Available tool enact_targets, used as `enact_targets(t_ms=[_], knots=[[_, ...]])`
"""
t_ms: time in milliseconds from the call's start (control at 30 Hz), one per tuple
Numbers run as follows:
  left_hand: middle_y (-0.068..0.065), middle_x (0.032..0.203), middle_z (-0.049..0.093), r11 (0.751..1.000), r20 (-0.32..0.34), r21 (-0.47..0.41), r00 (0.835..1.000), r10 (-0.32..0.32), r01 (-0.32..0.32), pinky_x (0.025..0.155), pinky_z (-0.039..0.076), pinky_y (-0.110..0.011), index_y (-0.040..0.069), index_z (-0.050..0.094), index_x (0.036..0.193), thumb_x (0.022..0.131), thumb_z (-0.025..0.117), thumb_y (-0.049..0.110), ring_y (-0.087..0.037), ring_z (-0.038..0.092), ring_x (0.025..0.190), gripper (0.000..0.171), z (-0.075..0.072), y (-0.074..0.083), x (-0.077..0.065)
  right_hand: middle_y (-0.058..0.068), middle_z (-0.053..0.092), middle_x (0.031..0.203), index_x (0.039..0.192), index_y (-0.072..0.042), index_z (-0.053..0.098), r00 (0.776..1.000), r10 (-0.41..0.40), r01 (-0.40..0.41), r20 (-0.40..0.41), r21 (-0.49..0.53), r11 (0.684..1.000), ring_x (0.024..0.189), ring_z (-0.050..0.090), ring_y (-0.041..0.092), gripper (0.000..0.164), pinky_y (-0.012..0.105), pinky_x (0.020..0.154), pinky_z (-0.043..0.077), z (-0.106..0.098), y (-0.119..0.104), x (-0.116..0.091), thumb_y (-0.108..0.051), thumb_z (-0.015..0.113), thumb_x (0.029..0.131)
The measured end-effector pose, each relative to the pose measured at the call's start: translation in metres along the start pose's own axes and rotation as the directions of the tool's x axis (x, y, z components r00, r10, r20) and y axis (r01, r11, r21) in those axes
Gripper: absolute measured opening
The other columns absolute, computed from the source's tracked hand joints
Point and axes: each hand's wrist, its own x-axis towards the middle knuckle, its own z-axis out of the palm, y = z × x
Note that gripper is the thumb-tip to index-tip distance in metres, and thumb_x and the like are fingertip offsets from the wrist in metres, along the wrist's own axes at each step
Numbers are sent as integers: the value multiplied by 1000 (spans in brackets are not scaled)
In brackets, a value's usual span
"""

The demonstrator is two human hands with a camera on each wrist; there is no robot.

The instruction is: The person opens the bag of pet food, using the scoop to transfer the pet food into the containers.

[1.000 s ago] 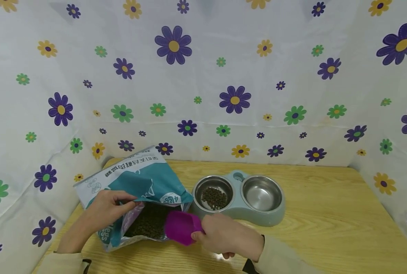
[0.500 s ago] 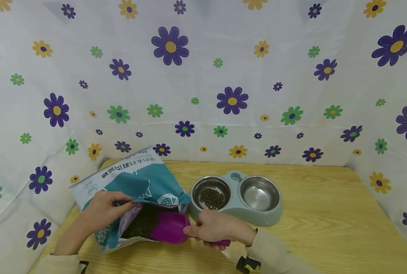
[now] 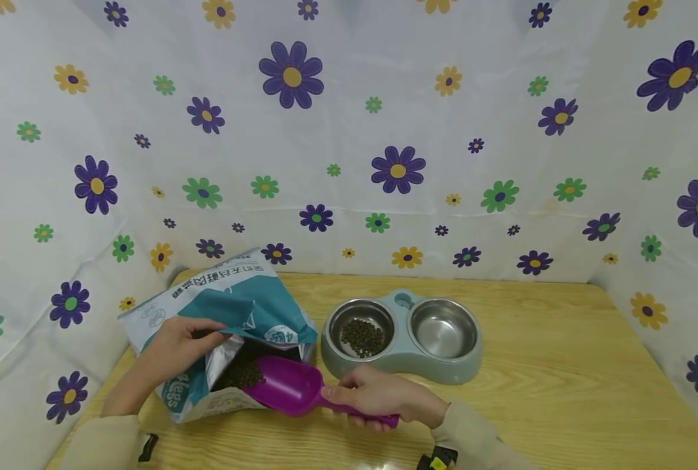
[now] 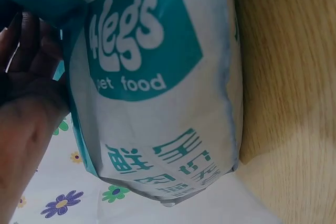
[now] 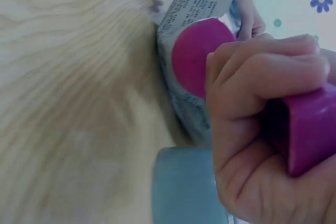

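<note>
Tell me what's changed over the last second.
The scoop has moved left, further into the bag, its handle now showing past the right hand. Nothing was newly gripped or let go: the left hand still pinches the bag, and the double bowl stayed put.

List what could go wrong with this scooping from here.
The left hand pinches the upper edge of the open bag; if that slips, the opening could sag onto the purple scoop. The purple scoop crosses the lower edge, so lifting it might drag the bag or spill kibble on the table. The right hand is close to the double feeder and could bump it.
</note>
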Motion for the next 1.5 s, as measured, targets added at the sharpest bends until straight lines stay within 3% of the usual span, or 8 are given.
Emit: enact_targets(t_ms=[400,767,867,1067,1300,1500], knots=[[-5,109,78,997,48,-66,998,-45,48,75,52,-23,13,79,115,101,65,24,-2,63,87,23,2,0,-2,-3,53,59,103,8,65,992,-128,125,23,111,986,38,39,6,55,20,35,33,-6,29,-10,-47,56,104],[-4,108,78,995,47,-92,998,-40,44,75,54,-23,12,79,115,101,65,23,1,66,88,23,3,2,-5,-4,50,57,102,14,57,993,-119,118,5,93,989,37,39,5,60,20,34,30,-29,30,-42,-45,56,104],[-4,108,79,994,42,-98,998,-37,41,75,54,-23,13,79,114,101,65,23,1,65,88,22,3,3,-5,-5,49,57,98,11,58,993,-115,115,-9,77,990,36,40,3,56,20,34,31,-41,29,-53,-45,56,104],[-2,104,79,995,33,-103,999,-7,10,73,54,-23,13,80,113,101,66,21,1,66,85,20,4,5,-6,-4,50,58,91,-7,62,991,-121,120,-56,-19,993,37,40,4,41,20,36,35,-70,26,-75,-43,54,106],[0,100,79,997,-1,-35,998,63,-63,68,51,-23,14,80,110,101,66,20,2,62,77,18,4,9,-8,-3,48,56,93,-6,63,973,-121,82,-196,-196,977,36,38,6,40,22,36,35,-94,20,-91,-43,54,106],[-4,104,79,992,-8,12,992,127,-127,68,50,-23,10,80,112,101,65,17,5,61,79,20,2,11,-9,-5,44,52,98,-3,66,948,-139,25,-285,-370,929,36,35,6,42,22,36,34,-105,15,-96,-43,56,105]])
